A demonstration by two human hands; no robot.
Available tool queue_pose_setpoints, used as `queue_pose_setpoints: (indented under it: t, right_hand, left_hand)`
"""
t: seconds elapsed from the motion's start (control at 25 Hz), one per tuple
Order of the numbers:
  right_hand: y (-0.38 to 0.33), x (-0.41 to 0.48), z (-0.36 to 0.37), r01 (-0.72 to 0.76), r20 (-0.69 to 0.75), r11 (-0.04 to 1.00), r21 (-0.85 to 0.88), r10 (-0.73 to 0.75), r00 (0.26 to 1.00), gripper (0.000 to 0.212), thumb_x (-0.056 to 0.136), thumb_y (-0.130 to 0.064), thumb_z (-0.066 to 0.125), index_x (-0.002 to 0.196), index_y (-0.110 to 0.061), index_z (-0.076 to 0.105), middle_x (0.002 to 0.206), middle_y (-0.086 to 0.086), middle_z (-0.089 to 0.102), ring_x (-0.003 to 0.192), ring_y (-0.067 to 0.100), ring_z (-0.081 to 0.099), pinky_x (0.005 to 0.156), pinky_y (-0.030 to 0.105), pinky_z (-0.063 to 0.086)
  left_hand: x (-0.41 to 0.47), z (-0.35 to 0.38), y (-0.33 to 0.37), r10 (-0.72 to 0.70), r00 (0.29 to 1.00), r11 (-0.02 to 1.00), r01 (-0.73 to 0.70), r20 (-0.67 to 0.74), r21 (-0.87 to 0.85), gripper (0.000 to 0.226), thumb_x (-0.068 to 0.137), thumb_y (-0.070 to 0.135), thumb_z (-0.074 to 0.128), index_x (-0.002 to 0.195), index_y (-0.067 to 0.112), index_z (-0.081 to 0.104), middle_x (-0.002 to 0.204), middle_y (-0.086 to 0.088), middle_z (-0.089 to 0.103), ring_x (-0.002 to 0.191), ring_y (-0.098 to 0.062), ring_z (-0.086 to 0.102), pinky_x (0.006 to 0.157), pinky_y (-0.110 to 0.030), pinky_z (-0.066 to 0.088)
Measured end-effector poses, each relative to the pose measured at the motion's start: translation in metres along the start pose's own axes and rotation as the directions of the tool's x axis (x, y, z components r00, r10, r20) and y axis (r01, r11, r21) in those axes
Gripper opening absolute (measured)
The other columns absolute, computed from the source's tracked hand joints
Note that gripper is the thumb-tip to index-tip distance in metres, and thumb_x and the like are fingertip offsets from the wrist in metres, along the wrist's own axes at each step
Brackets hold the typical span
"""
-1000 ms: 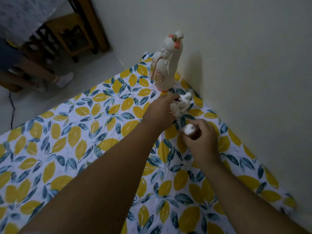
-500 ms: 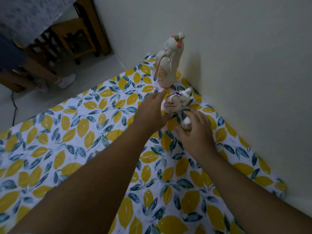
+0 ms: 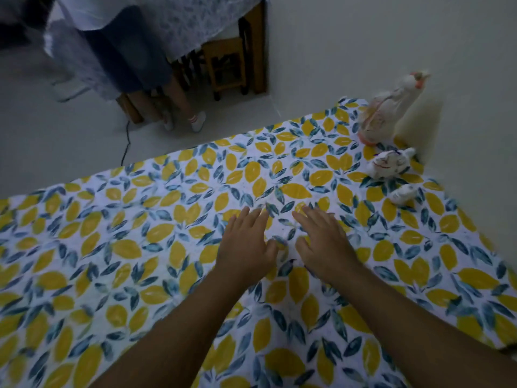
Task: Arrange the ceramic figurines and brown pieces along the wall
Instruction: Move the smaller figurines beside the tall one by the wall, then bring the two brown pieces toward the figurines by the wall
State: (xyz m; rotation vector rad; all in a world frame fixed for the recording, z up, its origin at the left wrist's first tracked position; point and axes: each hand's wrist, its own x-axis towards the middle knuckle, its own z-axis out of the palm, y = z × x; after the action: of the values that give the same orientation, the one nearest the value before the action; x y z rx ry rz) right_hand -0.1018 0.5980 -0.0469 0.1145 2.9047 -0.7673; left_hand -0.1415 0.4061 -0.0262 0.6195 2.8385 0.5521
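Three white ceramic figurines stand in a row against the wall at the right. The tall figurine (image 3: 387,110) with orange trim is farthest. A round cat-like figurine (image 3: 389,163) comes after it, then a small white figurine (image 3: 404,194) nearest me. My left hand (image 3: 246,245) and my right hand (image 3: 324,239) hover side by side over the middle of the leaf-patterned cloth (image 3: 140,247), fingers spread, holding nothing. Both hands are well left of the figurines. No brown pieces are visible.
The pale wall (image 3: 419,37) runs along the cloth's right edge. Beyond the cloth's far edge is bare floor, a person's legs in white socks (image 3: 195,119), a draped table (image 3: 167,18) and a wooden stool (image 3: 226,65). A dark cable (image 3: 126,147) lies on the floor.
Both hands let go of the cat-like and small figurines and drew back from the wall to the middle of the cloth. The view swung left, so the figurines now sit at the right.
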Motion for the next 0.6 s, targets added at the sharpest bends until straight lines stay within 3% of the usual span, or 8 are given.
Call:
queue_pose_setpoints:
  t: [0.16,0.24,0.32,0.44,0.6]
  right_hand:
    - [-0.035,0.000,0.025,0.007,0.101,0.999,0.049,-0.012,0.995,0.071,0.091,-0.037,0.059,0.155,-0.036,0.029,0.167,0.000,0.021,0.152,0.024,0.016,0.118,0.051,0.027]
    - [-0.048,0.004,0.038,0.017,0.152,0.997,0.078,-0.029,0.988,0.069,0.090,-0.035,0.060,0.154,-0.035,0.034,0.165,0.003,0.026,0.151,0.027,0.023,0.116,0.052,0.032]
    - [-0.056,0.008,0.052,0.033,0.183,0.987,0.160,-0.063,0.981,0.061,0.093,-0.025,0.062,0.150,-0.030,0.042,0.159,0.005,0.040,0.145,0.029,0.035,0.111,0.050,0.039]
    - [-0.060,0.008,0.064,0.014,0.132,0.954,0.300,-0.056,0.990,0.050,0.095,-0.011,0.064,0.142,-0.024,0.053,0.139,0.010,0.060,0.125,0.032,0.056,0.098,0.048,0.051]
    - [-0.042,-0.003,0.055,-0.061,0.012,0.903,0.426,0.061,0.998,0.049,0.095,-0.015,0.069,0.141,-0.025,0.053,0.133,0.010,0.062,0.120,0.029,0.059,0.096,0.045,0.054]
  left_hand:
    - [-0.023,0.004,-0.028,-0.101,0.993,0.995,0.102,0.064,-0.016,0.068,0.093,0.040,0.049,0.153,0.016,0.031,0.162,-0.011,0.027,0.151,-0.031,0.013,0.121,-0.051,0.014]
    - [-0.031,0.013,-0.039,-0.154,0.982,0.987,0.157,0.107,-0.027,0.066,0.094,0.033,0.052,0.152,0.011,0.031,0.158,-0.016,0.033,0.146,-0.034,0.025,0.117,-0.050,0.026]
    - [-0.035,0.020,-0.049,-0.212,0.967,0.968,0.228,0.139,-0.106,0.057,0.097,0.020,0.054,0.149,0.010,0.034,0.147,-0.018,0.043,0.129,-0.035,0.045,0.102,-0.048,0.044]
    - [-0.034,0.022,-0.058,-0.253,0.958,0.946,0.274,0.136,-0.175,0.043,0.095,0.005,0.057,0.136,0.013,0.044,0.124,-0.015,0.057,0.101,-0.031,0.059,0.080,-0.049,0.054]
    - [-0.019,0.021,-0.041,-0.145,0.984,0.957,0.165,0.101,-0.237,0.024,0.093,0.009,0.063,0.110,0.015,0.048,0.098,-0.007,0.064,0.080,-0.022,0.059,0.064,-0.040,0.051]
